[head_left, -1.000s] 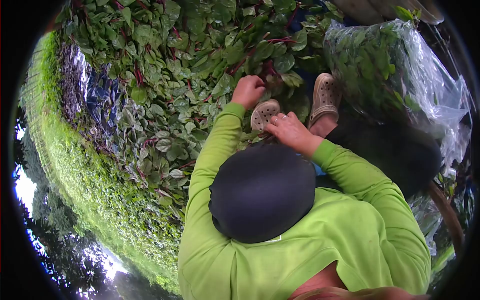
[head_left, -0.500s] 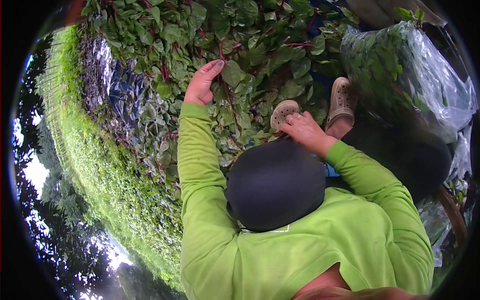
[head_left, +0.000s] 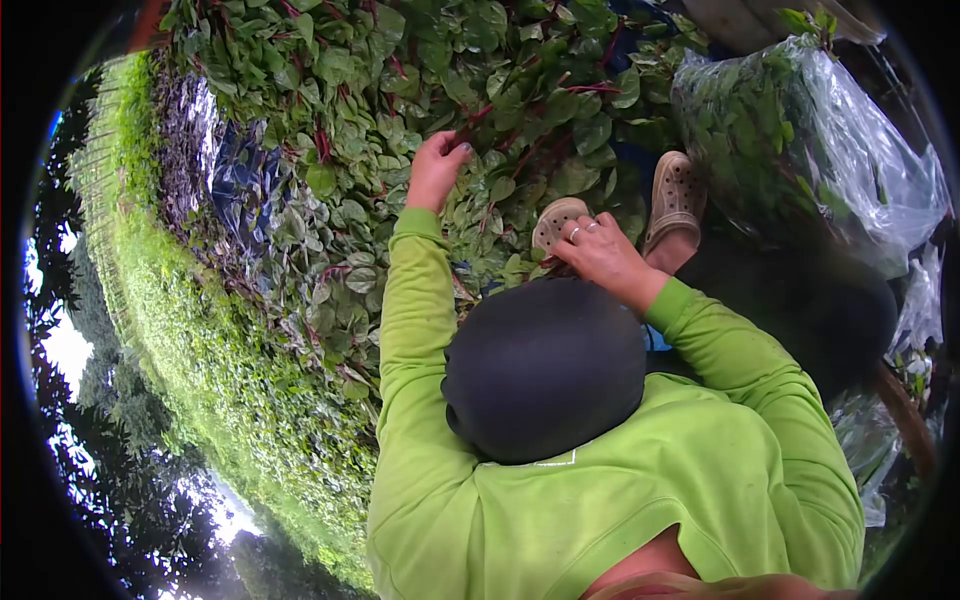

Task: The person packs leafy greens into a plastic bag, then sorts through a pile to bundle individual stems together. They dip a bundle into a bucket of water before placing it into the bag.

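A broad heap of red-stemmed leafy greens (head_left: 350,60) spreads in front of me. My left hand (head_left: 438,168) is over the heap, thumb and fingers closed together. A reddish stem (head_left: 480,116) lies just beyond its fingertips; what the fingers pinch is hidden. Close to my body, my right hand (head_left: 603,258), with rings on it, is curled shut beside a tan clog (head_left: 560,222). Dark red stems with leaves (head_left: 520,268) show at its fingertips, partly hidden by a dark rounded shape (head_left: 545,370) that looks like my knee.
A clear plastic bag (head_left: 800,130) with greens stands at the right, beyond the other tan clog (head_left: 678,195). Dark blue sheeting (head_left: 243,170) lies at the left edge of the heap. Low green plants (head_left: 230,370) grow along the left, with trees behind.
My left hand has moved right and slightly nearer to me. The long red stem that hung from its fingers no longer shows there. My right hand has barely moved.
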`<state>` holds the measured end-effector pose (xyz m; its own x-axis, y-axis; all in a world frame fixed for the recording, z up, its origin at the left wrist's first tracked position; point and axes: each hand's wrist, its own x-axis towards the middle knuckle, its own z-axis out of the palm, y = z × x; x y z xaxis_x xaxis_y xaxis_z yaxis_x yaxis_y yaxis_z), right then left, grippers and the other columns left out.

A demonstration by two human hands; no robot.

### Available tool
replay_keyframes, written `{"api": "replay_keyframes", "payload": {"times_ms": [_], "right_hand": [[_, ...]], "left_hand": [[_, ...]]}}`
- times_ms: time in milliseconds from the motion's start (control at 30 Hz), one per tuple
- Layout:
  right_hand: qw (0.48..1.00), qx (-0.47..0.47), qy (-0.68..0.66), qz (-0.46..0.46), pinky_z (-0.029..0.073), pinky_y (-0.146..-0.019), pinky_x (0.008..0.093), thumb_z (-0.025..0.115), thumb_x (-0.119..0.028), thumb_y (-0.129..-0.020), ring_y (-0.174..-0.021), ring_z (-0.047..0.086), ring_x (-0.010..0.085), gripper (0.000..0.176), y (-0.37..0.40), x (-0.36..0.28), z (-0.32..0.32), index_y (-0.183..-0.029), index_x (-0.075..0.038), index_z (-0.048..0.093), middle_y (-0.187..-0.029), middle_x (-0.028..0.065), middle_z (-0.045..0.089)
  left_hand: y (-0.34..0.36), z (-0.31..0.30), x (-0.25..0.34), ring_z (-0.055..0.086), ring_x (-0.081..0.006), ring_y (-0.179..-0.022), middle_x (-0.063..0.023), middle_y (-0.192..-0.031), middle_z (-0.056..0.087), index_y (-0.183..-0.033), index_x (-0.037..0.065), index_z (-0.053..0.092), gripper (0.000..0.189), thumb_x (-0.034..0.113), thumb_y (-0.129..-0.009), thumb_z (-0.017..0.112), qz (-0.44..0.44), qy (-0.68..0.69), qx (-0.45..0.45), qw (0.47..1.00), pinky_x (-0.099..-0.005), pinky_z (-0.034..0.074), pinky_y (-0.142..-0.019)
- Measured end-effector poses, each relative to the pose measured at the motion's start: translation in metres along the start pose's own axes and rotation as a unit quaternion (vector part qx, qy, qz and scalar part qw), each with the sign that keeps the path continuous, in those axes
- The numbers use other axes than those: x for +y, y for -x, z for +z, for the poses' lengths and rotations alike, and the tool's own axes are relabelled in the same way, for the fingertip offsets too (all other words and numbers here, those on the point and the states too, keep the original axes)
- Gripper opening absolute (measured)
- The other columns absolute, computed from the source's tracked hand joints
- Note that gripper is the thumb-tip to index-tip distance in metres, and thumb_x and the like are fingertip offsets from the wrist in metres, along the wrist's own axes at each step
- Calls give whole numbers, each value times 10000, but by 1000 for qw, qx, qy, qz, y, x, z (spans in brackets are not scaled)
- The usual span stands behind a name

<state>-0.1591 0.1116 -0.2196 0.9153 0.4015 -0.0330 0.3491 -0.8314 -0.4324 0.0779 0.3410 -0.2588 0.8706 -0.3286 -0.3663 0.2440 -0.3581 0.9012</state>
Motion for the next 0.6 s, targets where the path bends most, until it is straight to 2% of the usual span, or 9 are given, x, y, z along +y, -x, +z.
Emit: {"api": "replay_keyframes", "payload": {"times_ms": [67, 167, 267, 367, 400, 500, 533, 600], "right_hand": [[1000, -6, -5, 1, 439, -890, 445, 591, -173, -857, -1086, 615, 237, 201, -1, 0, -3, -1031, -142, 686, -1074, 57, 640], [999, 30, -27, -24, 431, -935, 445, 596, -185, -850, -1127, 601, 227, 169, -6, 1, -3, -986, -132, 682, -1206, 63, 640], [986, 142, 16, -81, 415, -983, 431, 601, -195, -844, -1169, 583, 214, 137, -14, 0, -13, -941, -137, 678, -1367, 73, 596], [991, 113, -13, -71, 402, -1008, 417, 603, -201, -845, -1185, 577, 205, 113, -20, -2, -20, -911, -137, 668, -1493, 76, 514], [993, 103, -6, -64, 404, -1005, 415, 602, -201, -845, -1179, 579, 204, 120, -20, -2, -22, -919, -136, 672, -1488, 69, 514], [996, 74, 1, -41, 408, -994, 410, 601, -200, -848, -1162, 583, 199, 142, -19, -1, -27, -946, -142, 686, -1475, 50, 515], [997, 65, -6, -34, 410, -989, 410, 600, -201, -849, -1158, 583, 195, 151, -20, 1, -27, -957, -149, 692, -1472, 45, 513], [998, 57, -8, -32, 414, -982, 411, 598, -203, -852, -1149, 583, 191, 165, -19, 4, -27, -970, -163, 706, -1446, 36, 527]], "left_hand": [[17, 3, 8, 634, -110, -806, -26, -959, 695, -1264, -29, 593, 365, 71, -927, 690, -15, 20, 7, 1000, -267, 504, -757], [40, 6, 21, 638, -124, -785, -43, -981, 696, -1205, -5, 632, 258, 73, -960, 663, -77, 144, -12, 986, -256, 509, -755], [52, 7, 12, 621, -130, -788, -40, -950, 687, -1187, 13, 645, 236, 129, -982, 652, -126, 205, -92, 966, -267, 497, -755], [58, 20, 1, 607, -120, -754, -47, -907, 689, -1271, 19, 607, 333, 202, -995, 640, -144, 195, -157, 957, -273, 487, -718], [64, 29, 7, 600, -115, -749, -36, -885, 678, -1270, 46, 614, 443, 416, -1035, 552, -121, 148, -189, 963, -270, 464, -687], [78, 55, 28, 589, -103, -732, -15, -839, 665, -1217, 73, 646, 629, 624, -1025, 411, -227, 191, -296, 908, -253, 439, -661], [81, 64, 23, 572, -94, -715, 5, -801, 653, -1147, 100, 679, 754, 745, -983, 326, -256, 166, -310, 900, -237, 407, -622], [83, 76, 18, 559, -113, -691, -5, -819, 670, -1086, 92, 702, 763, 756, -972, 342, -280, 165, -306, 895, -250, 389, -596]]}}
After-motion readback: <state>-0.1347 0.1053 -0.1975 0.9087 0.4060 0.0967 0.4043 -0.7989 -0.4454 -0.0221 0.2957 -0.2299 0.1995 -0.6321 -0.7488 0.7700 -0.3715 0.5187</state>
